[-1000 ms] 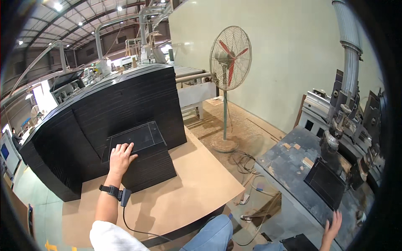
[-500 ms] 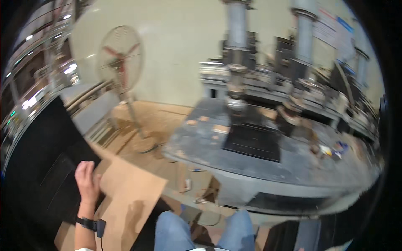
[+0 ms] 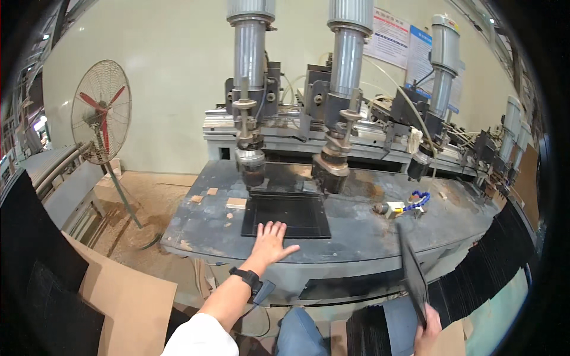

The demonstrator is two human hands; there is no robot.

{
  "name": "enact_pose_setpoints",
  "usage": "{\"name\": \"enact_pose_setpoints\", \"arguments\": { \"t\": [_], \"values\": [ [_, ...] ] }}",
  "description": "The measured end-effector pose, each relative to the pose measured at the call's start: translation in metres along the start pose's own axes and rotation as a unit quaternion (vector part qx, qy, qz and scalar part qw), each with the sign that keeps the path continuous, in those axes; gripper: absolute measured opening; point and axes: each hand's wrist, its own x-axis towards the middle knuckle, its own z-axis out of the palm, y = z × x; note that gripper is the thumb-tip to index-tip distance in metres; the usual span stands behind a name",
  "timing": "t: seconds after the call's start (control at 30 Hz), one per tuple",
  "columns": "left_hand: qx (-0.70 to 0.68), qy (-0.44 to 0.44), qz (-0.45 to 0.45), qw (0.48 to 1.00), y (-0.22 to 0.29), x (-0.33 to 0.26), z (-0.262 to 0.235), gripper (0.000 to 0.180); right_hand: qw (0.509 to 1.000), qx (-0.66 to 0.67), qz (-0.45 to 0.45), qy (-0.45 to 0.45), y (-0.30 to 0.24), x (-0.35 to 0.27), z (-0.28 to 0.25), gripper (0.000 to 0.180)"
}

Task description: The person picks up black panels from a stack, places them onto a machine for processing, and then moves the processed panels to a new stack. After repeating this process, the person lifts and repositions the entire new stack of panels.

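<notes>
My left hand [image 3: 272, 244] reaches out over the grey machine table [image 3: 205, 231]. Its fingers are spread and lie on the near edge of a flat black panel [image 3: 288, 212]. That panel is below two upright spindle heads, the left spindle [image 3: 250, 160] and the right spindle [image 3: 332, 163]. At the lower right, my right hand [image 3: 428, 327] is closed around the bottom end of a thin dark panel [image 3: 414, 270], which stands nearly on edge and is slightly blurred. A black wristband [image 3: 244, 276] is on my left wrist.
Small wood scraps [image 3: 236, 203] and a blue coiled hose [image 3: 418, 203] lie on the table. A long row of black panels [image 3: 481, 273] stands at the right. Brown board [image 3: 133, 291] and large black sheets [image 3: 41, 255] are on the left, near a standing fan [image 3: 102, 113].
The view has swung right. My left hand has gone from the brown board to the panel on the table. My right hand has come into view, holding a thin dark panel.
</notes>
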Motion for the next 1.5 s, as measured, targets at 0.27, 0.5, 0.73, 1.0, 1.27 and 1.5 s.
{"name": "enact_pose_setpoints", "arguments": {
  "t": [0.27, 0.5, 0.73, 1.0, 1.27, 1.5],
  "values": [
    [0.077, 0.089, 0.164, 0.979, -0.021, -0.176, -0.069, 0.039, 0.958, -0.009, -0.287, 0.006, -0.073, 0.178, 0.15, 0.037],
    [0.21, 0.097, 0.123, 0.965, -0.032, -0.341, -0.25, 0.022, 0.954, -0.04, -0.256, -0.15, -0.09, 0.235, 0.273, 0.051],
    [0.527, 0.144, -0.191, 0.815, -0.016, -0.499, -0.371, 0.024, 0.95, 0.03, -0.257, -0.176, -0.135, 0.267, 0.31, 0.045],
    [0.539, 0.164, -0.403, 0.721, -0.119, -0.546, -0.42, 0.033, 0.973, 0.007, -0.178, -0.147, -0.125, 0.255, 0.297, 0.052],
    [0.457, 0.102, -0.46, 0.754, -0.162, -0.571, -0.393, 0.048, 0.981, -0.041, -0.187, 0.044, 0.002, 0.14, 0.215, 0.044],
    [0.451, 0.191, -0.438, 0.753, -0.16, -0.514, -0.379, 0.05, 0.838, -0.437, 0.251, -0.209, 0.067, -0.102, 0.117, 0.082]
  ]
}}
